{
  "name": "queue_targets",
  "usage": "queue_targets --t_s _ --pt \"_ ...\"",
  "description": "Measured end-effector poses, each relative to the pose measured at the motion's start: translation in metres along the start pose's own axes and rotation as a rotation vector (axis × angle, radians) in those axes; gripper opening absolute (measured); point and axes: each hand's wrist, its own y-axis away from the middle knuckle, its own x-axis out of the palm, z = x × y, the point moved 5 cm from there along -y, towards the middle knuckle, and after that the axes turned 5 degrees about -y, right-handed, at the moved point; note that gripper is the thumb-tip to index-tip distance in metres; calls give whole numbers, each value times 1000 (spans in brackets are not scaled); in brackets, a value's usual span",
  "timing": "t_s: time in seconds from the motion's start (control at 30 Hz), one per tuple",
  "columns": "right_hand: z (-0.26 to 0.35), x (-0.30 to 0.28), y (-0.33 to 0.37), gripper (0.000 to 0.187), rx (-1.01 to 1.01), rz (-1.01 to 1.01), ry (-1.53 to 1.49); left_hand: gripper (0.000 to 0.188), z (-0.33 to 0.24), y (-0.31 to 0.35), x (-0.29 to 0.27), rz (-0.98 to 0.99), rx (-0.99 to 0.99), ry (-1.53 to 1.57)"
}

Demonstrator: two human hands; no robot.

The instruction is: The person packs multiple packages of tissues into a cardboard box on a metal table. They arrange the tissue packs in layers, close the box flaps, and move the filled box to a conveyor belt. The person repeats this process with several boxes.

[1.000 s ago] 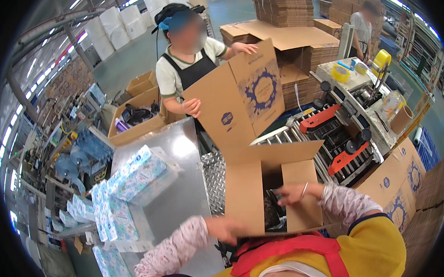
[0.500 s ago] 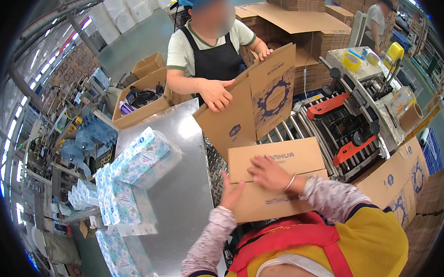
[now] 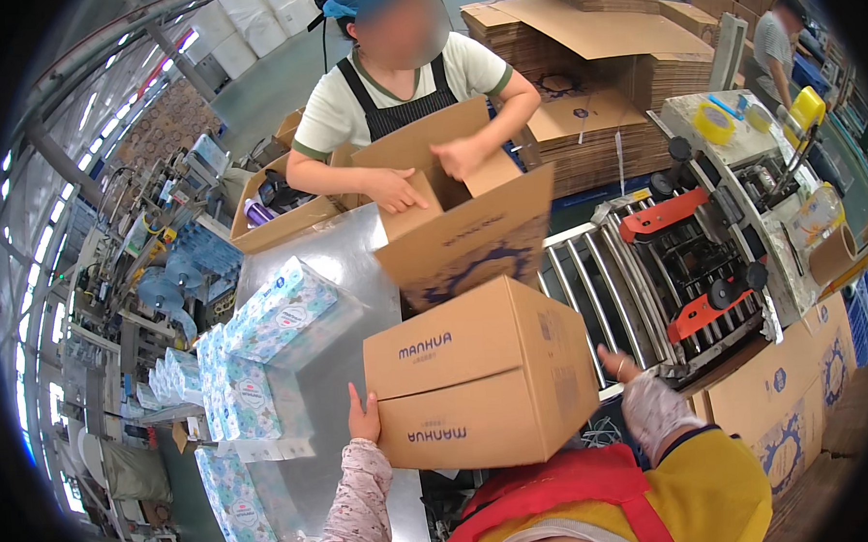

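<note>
A closed brown cardboard box [image 3: 446, 372] with dark blue print stands tilted in front of me, its top seam and right side showing. Against its left side rests my left hand [image 3: 364, 416], fingers stretched upward and thumb apart; the palm is partly hidden. My right hand [image 3: 620, 365] is open just off the box's right side, over the rail of the roller conveyor, fingers extended and slightly blurred. Beyond the box, a co-worker in a dark apron has both hands inside another, open-topped carton [image 3: 481, 240], on its inner flaps.
Packs of wrapped tissues [image 3: 240, 381] line the left of the metal table [image 3: 348, 410]. Rollers [image 3: 589, 274] lead right to a taping machine [image 3: 710, 259] with red guides. Flat cartons [image 3: 783, 391] lean at the lower right; cardboard stacks [image 3: 593, 138] stand behind. An open box of items [image 3: 281, 205] sits back left.
My box has shifted left and turned, now tilted with its right side showing. My hands have gone from its top to either side. The co-worker's carton has been opened out and turned.
</note>
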Motion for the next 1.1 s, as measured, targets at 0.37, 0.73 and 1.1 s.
queue_targets --t_s 0.37,0.73,1.1 --pt "-70 -202 51 38 -440 -10 -602 55 -102 57 127 654 -475 1059" --pt "257 -10 321 53 -1020 356 201 89 -141 36 68 255 473 350" --pt "141 -130 150 27 -223 356 -590 67 -70 -23 45 196 372 -19"
